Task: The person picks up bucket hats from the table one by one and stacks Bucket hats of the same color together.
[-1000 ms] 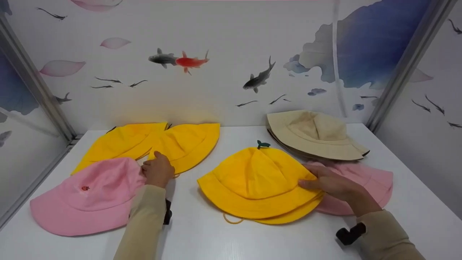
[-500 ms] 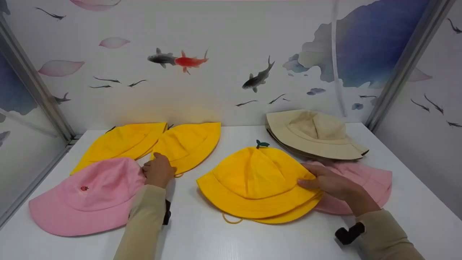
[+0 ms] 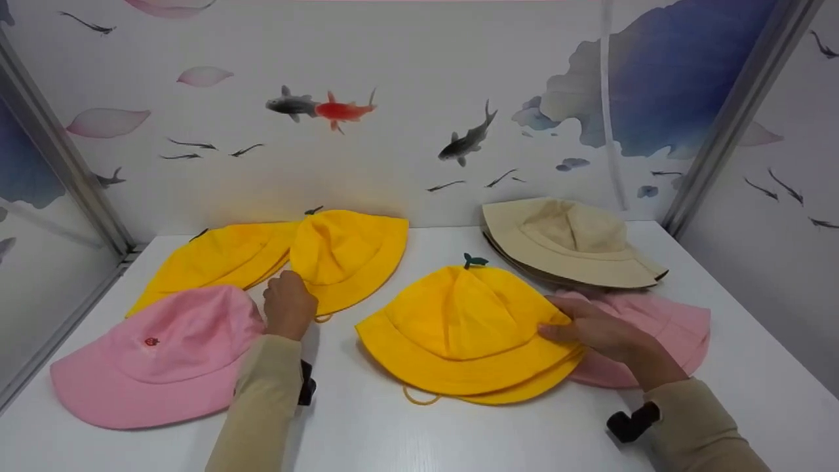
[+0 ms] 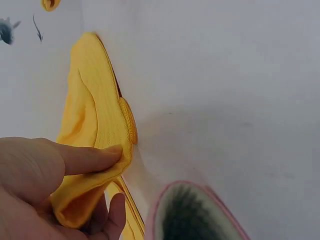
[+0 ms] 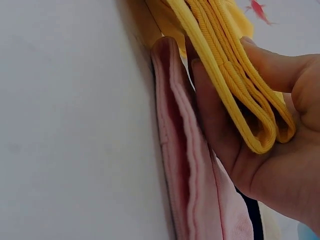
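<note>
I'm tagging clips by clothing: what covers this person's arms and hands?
The left sleeve and right sleeve are plain tan. A small black device sits at the left wrist, another black device at the right. The left hand and right hand are ungloved.

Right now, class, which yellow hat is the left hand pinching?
The middle hat, at the back: the left hand pinches its edge. The back-left hat is in neither grip; the right hand holds the front hat.
</note>
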### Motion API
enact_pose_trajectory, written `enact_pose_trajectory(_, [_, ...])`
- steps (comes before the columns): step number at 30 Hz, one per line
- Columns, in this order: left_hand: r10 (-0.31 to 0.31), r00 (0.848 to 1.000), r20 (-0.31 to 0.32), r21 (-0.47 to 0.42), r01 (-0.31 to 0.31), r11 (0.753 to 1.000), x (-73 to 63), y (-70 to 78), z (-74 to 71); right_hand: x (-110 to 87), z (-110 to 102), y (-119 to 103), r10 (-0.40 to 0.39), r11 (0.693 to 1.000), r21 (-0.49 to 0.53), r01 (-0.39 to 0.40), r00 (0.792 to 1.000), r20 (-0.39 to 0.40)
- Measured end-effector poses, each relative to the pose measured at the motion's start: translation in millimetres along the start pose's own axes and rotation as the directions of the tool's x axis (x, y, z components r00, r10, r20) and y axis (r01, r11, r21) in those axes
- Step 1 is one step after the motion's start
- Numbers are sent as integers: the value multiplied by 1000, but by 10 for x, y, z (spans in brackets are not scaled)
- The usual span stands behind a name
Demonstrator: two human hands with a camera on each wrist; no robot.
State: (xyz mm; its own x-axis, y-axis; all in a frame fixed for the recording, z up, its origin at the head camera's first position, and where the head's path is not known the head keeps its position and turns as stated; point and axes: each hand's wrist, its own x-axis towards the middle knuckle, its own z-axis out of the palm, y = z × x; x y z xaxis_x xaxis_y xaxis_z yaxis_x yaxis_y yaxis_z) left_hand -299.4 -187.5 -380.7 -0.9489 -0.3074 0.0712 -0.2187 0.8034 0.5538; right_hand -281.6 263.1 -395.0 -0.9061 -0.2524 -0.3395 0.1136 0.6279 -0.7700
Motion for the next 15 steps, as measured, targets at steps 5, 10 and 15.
enact_pose_trajectory(5, [63, 998, 24, -190, -58, 980, 2, 1, -4, 11, -1, 1, 7, 1000, 2, -7, 1000, 5])
enact_pose_trajectory(10, [85, 987, 139, -286, -42, 957, 10, 35, -15, 16, 0, -3, 22, 1000, -8, -22, 1000, -6])
enact_pose_trajectory(15, [53, 977, 209, -381, 31, 924, 12, 123, -40, 18, -5, -2, -18, 1000, -1, 18, 1000, 16])
